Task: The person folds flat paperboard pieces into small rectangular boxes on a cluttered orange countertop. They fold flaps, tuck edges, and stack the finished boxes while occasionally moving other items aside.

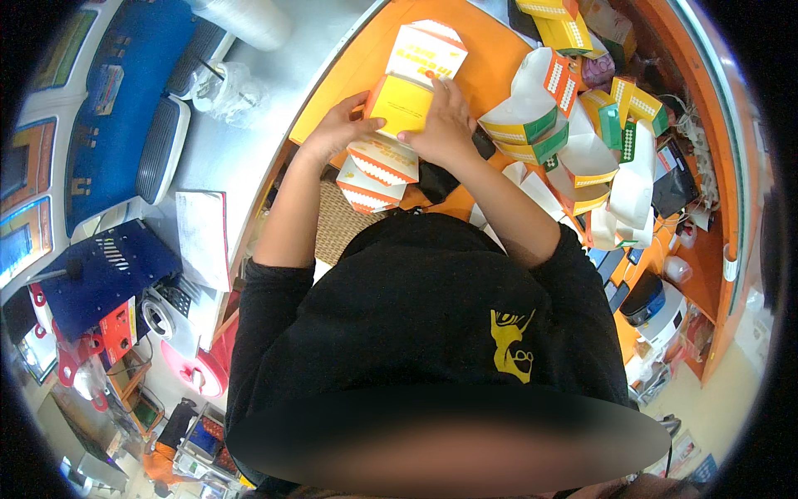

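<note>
One carton [401,106] is held between the left hand [342,129] and the right hand [443,125], fingers along its sides and thumbs toward its near edge, over the orange counter [486,33]. It looks only partly shaped: a yellow panel [406,93] faces up between the hands, while a white, orange-patterned flap [426,51] extends beyond them, not folded over. Patterned pieces [384,162] lie just nearer the person; whether they join it cannot be told. Right of the right hand, several cartons [519,133] seem already opened out.
</note>
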The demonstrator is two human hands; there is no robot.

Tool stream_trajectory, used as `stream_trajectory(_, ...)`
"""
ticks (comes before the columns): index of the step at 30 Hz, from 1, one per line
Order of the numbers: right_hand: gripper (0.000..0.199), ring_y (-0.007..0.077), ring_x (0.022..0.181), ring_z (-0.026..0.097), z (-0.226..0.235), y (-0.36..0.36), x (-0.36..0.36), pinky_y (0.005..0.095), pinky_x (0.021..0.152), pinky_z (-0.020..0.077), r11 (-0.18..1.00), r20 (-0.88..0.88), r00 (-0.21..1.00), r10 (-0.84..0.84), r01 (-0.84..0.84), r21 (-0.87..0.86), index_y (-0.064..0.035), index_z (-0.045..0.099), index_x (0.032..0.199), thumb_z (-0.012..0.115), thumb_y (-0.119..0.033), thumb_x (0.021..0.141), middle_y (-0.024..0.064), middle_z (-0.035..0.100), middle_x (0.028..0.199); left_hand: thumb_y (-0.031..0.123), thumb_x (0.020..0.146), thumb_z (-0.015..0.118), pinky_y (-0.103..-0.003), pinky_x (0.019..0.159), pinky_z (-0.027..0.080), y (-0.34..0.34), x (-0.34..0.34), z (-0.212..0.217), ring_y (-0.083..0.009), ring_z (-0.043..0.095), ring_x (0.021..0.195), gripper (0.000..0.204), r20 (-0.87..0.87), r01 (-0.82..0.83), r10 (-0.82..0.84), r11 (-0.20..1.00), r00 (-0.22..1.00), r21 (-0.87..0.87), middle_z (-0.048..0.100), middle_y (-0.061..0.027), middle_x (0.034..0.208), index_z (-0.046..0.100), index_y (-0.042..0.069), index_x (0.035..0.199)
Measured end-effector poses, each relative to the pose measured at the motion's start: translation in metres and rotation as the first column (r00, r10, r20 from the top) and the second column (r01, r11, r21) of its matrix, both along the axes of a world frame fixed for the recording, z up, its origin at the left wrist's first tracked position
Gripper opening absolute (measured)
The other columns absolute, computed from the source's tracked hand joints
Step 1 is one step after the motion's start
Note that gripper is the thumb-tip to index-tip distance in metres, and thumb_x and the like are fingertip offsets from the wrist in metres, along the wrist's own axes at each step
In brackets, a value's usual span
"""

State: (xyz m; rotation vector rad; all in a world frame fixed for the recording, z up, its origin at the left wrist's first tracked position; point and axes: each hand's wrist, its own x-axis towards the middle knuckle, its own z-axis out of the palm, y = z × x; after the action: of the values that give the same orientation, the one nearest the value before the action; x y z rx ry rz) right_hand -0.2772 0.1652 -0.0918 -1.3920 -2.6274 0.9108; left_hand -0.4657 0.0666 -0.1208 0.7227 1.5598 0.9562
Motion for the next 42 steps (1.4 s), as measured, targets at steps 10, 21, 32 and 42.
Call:
stream_trajectory(10,0.11,0.029,0.14,0.029,0.001,-0.005,-0.01,0.0558,0.101,0.0309,0.952,0.158,0.958,0.241,-0.265,0.152,-0.0067,0.022,0.154,0.084,-0.041,0.07,0.0109,0.033,0.15,0.023,0.075,0.086,-0.035,0.09,0.052,-0.015,0.011,0.054,-0.0284,0.063,0.108,0.107,-0.203,0.069,-0.112,0.976,0.973,-0.207,0.058,-0.0211,0.123,0.019,0.006,0.157)
stream_trajectory(21,0.113,0.0333,0.134,0.036,-0.017,-0.003,-0.004,0.0542,0.098,0.0366,0.916,0.042,0.962,0.268,-0.269,0.299,-0.0057,0.023,0.154,0.086,-0.038,0.066,0.0116,0.038,0.145,0.035,0.059,0.092,-0.061,0.114,0.025,-0.018,0.093,0.024,-0.0462,0.025,0.143,0.128,-0.949,0.293,-0.127,0.955,0.288,-0.039,0.027,-0.0294,0.151,0.014,-0.001,0.154)
stream_trajectory(32,0.024,0.0288,0.118,0.055,0.059,0.069,0.104,0.059,0.098,0.0323,0.855,0.602,0.79,0.119,-0.389,0.343,-0.0125,0.071,0.105,0.065,-0.03,0.089,0.0053,0.068,0.111,0.028,0.052,0.095,-0.053,0.119,0.025,-0.025,0.08,-0.001,-0.0473,0.014,0.146,0.127,-0.853,0.295,-0.073,0.951,0.516,0.097,0.014,-0.0159,0.163,0.023,0.017,0.156)
stream_trajectory(42,0.016,0.0363,0.082,0.064,0.184,0.054,0.056,0.0498,0.077,0.0468,0.631,0.101,0.743,0.662,-0.625,0.46,-0.0076,0.069,0.087,0.06,-0.02,0.087,0.017,0.066,0.079,0.062,0.084,0.065,-0.047,0.116,0.031,-0.027,0.052,-0.029,-0.0393,0.019,0.148,0.098,-0.556,0.186,0.083,0.893,0.827,0.41,0.029,-0.0121,0.16,0.021,0.013,0.155)
